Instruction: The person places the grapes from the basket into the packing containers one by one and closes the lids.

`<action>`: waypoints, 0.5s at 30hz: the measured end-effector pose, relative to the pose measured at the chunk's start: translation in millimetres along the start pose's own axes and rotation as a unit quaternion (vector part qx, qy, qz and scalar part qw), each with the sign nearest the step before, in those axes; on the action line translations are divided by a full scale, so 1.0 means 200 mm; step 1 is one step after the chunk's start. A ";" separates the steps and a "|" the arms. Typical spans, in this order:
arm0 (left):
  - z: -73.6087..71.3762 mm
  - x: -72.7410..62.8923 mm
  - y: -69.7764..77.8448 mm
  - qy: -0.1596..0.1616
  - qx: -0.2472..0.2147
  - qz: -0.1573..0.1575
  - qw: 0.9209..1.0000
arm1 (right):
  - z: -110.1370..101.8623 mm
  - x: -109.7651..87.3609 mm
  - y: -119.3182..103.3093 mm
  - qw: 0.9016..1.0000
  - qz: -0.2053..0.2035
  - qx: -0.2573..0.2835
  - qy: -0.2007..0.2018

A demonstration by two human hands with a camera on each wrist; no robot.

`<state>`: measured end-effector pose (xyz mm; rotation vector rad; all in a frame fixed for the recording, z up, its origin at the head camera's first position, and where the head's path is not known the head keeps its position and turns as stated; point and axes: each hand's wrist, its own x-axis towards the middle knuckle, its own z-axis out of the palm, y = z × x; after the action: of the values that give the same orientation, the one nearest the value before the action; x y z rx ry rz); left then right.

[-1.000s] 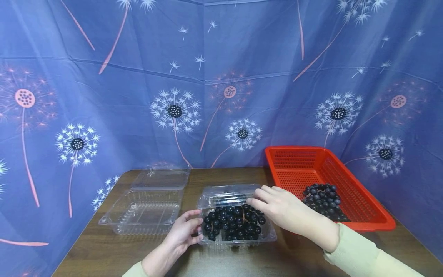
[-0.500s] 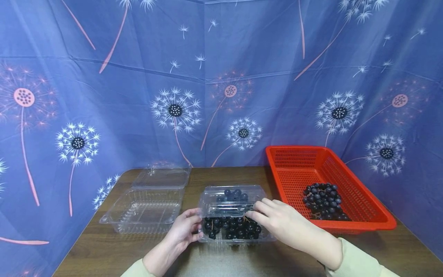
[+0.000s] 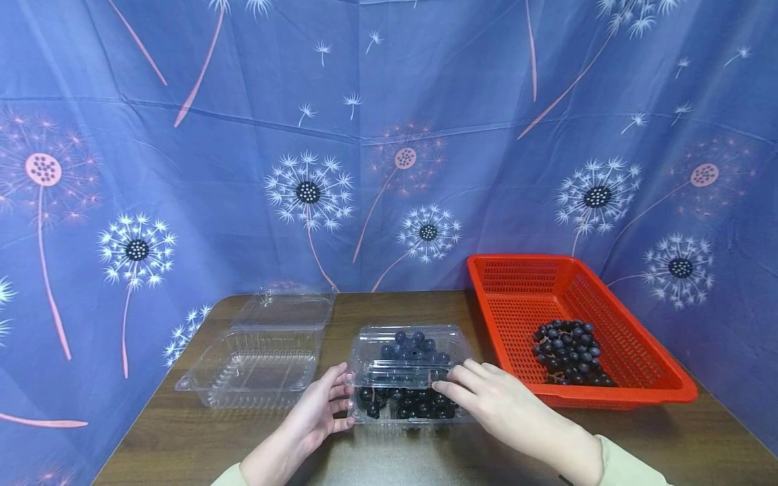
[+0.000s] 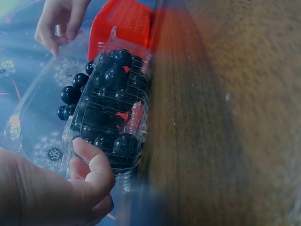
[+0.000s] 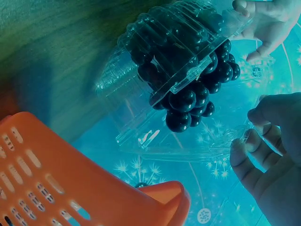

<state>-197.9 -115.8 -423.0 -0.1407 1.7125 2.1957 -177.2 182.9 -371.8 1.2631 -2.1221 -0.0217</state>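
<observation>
A clear plastic clamshell box (image 3: 371,413) filled with black grapes (image 3: 419,409) sits on the table in the middle of the head view. Its hinged lid (image 3: 373,344) slopes partly down over the fruit. My right hand (image 3: 489,395) pinches the lid's front edge near the right corner; the right wrist view shows thumb and fingertips on that clear edge. Some grapes (image 5: 186,103) bulge above the tray's rim. My left hand (image 3: 316,415) is at the box's left end, fingers loosely bent with the fingertips right at the side wall.
An open clear clamshell box (image 3: 261,374) with nothing in it stands to the left. At the right, a red slotted plastic basket (image 3: 641,331) holds another bunch of dark grapes (image 3: 568,351). A blue dandelion-print cloth (image 3: 365,162) hangs behind the wooden table (image 3: 182,432).
My right hand has brought the lid forward and down over the grapes. My left hand has stayed at the box's left side, its fingers somewhat straighter now.
</observation>
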 end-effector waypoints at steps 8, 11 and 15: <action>0.00 -0.02 0.01 -0.003 0.006 -0.005 1.000 | 0.01 -0.01 -0.01 1.000 -0.006 -0.002 0.008; 0.00 -0.03 0.01 -0.011 0.009 -0.002 1.000 | 0.02 -0.02 -0.02 1.000 -0.006 0.000 0.007; 0.00 -0.05 0.01 -0.025 0.016 0.001 1.000 | 0.03 -0.04 -0.03 1.000 0.004 0.007 -0.001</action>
<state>-190.2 -118.4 -418.1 -0.0748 1.7215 2.1530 -173.0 184.0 -381.6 1.2644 -2.1319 -0.0042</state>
